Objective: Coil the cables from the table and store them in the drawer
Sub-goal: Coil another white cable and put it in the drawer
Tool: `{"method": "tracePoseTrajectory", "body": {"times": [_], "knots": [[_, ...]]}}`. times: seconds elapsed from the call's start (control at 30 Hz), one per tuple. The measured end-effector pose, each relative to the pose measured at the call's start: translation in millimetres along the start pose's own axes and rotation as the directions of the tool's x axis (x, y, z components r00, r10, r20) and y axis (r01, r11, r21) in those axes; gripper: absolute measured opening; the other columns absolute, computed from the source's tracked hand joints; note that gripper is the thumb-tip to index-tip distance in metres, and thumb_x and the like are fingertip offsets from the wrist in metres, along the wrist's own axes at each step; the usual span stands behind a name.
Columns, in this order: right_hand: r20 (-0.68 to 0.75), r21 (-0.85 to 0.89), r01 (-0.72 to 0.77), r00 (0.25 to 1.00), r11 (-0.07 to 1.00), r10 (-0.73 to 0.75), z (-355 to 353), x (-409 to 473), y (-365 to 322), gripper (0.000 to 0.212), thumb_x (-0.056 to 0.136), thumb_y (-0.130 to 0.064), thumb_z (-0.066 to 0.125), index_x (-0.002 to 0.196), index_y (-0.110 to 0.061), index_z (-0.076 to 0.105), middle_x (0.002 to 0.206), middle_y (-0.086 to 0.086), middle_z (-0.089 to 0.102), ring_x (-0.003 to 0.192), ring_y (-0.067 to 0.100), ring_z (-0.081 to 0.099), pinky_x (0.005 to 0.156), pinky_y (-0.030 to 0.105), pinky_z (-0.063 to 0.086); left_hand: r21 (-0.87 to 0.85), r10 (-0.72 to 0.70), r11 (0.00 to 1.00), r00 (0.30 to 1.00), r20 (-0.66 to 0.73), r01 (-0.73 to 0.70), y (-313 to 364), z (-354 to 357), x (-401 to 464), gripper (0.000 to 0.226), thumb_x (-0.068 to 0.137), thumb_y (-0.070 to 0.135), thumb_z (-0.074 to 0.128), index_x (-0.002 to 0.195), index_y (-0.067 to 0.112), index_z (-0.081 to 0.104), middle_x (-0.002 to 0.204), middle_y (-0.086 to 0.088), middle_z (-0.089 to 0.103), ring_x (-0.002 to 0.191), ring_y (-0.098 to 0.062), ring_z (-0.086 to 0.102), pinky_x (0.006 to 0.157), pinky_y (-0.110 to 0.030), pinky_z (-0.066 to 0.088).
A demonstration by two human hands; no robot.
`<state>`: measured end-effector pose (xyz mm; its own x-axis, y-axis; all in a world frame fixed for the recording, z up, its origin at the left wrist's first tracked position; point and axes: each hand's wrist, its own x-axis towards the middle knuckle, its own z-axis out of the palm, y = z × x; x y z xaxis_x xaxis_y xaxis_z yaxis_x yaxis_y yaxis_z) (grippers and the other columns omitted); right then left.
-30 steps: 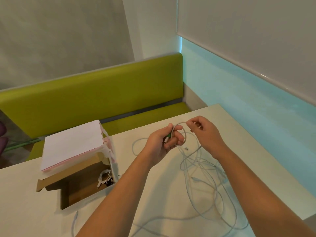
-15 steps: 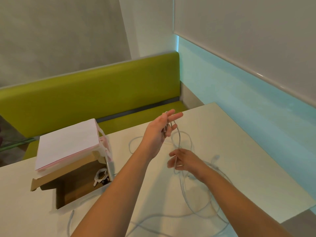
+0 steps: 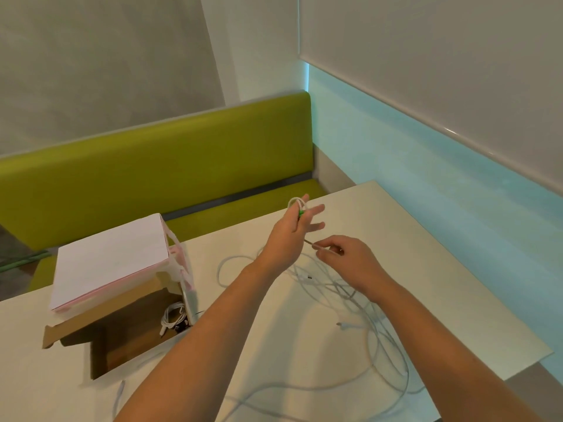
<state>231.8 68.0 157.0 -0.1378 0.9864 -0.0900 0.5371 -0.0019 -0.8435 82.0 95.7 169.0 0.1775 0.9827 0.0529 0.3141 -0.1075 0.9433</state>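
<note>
L hand (image 3: pixel 289 236) fingers splayed; R hand (image 3: pixel 350 263) pinching.

place: looks like a cafe or office booth nook, hard to tell which
seating: a lime-green padded bench (image 3: pixel 170 166) is set against the wall
table: a plain white table (image 3: pixel 426 269) is pushed into the corner
walls: white panels (image 3: pixel 426 56) with a pale aqua strip (image 3: pixel 426 184) underneath
</note>
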Motion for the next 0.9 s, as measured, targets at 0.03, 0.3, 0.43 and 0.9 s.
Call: {"method": "tracePoseTrajectory", "body": {"times": [0.03,0.3,0.43,0.9], "knots": [[-0.025,0.017,0.0,1.0,1.0,0.0,-3.4,1.1,-0.5,0.013,0.09,-0.024,0.064,0.102,-0.025,0.07,0.076,-0.004,0.061,0.068,0.008,0.051,0.061,0.02,0.038,0.105,0.009,0.994,0.999,0.037,-0.013,-3.5,1.0,-0.2,0.034,0.107,0.029,0.033,0.13,0.012,0.051,0.147,0.015,0.04,0.101,-0.008,0.069,0.096,-0.028,0.05],[-0.025,0.075,0.004,1.0,0.997,-0.002,-28.1,12.2,-0.5,0.033,0.084,-0.017,0.071,0.106,-0.024,0.047,0.086,0.003,0.065,0.07,0.012,0.054,0.067,0.027,0.044,0.399,-0.054,0.917,0.989,0.135,-0.005,-9.9,4.4,-7.3,0.028,0.105,0.032,0.037,0.092,0.018,0.058,0.071,0.014,0.054,0.068,-0.013,0.056,0.07,-0.037,0.047],[-0.079,-0.063,0.035,0.996,0.997,-0.04,-36.3,17.4,18.6,0.017,0.086,-0.012,0.071,0.097,-0.025,0.068,0.084,-0.006,0.064,0.073,0.006,0.054,0.065,0.01,0.041,0.283,-0.07,0.958,0.993,0.094,0.041,-9.8,3.6,-9.2,0.036,0.105,0.034,0.039,0.077,0.017,0.055,0.065,0.008,0.048,0.063,-0.009,0.045,0.062,-0.026,0.035],[0.111,-0.253,-0.129,0.981,0.959,0.161,-25.7,12.1,82.0,0.028,0.082,-0.025,0.075,0.104,-0.035,0.061,0.098,-0.008,0.066,0.077,0.007,0.061,0.065,0.02,0.044,-0.378,-0.221,0.909,0.972,-0.084,0.174,-4.9,-4.5,5.0,0.037,0.107,0.024,0.032,0.076,0.013,0.047,0.054,0.007,0.037,0.053,-0.013,0.035,0.102,-0.038,0.048]]}}
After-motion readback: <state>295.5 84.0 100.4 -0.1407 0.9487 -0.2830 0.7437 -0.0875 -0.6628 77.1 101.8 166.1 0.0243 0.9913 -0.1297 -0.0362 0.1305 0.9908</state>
